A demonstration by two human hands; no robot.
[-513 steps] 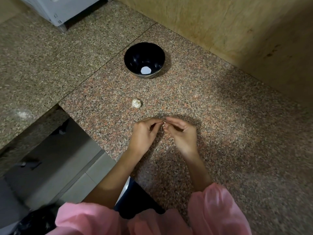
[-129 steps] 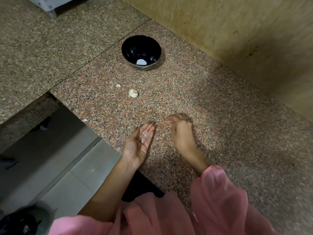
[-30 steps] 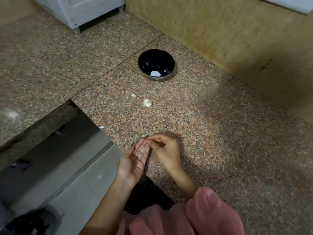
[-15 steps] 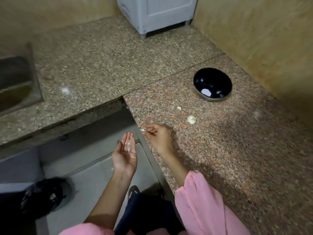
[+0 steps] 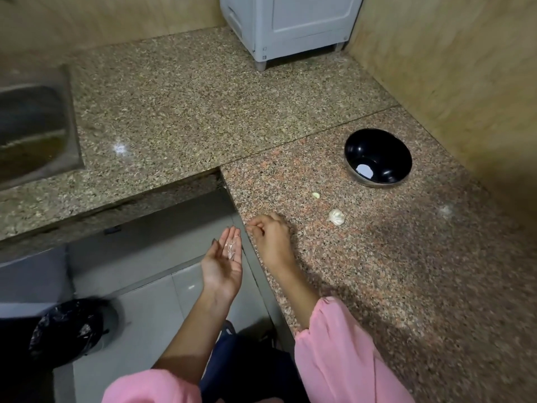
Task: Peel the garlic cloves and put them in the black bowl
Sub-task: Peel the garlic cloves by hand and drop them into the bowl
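Note:
The black bowl (image 5: 388, 145) stands on the reddish granite counter (image 5: 377, 271) near the right wall, with a white patch at its bottom. A small peeled clove (image 5: 316, 195) and a white unpeeled garlic piece (image 5: 336, 217) lie on the counter between the bowl and my hands. My left hand (image 5: 222, 267) is held palm up just off the counter's edge, above the floor, with thin garlic skins (image 5: 231, 248) lying on its straight fingers. My right hand (image 5: 271, 238) rests on the counter edge, fingers curled, thumb and forefinger pinched on a tiny scrap of skin.
A steel sink (image 5: 32, 126) is set in the grey counter at left. A white appliance (image 5: 290, 21) stands at the back. On the tiled floor below is a bin with a black bag (image 5: 66, 327). A beige wall (image 5: 465, 82) bounds the right side.
My view has swung left. My left hand, with the skins in it, has moved off the counter to hang over the floor. My right hand has gone to the counter's edge.

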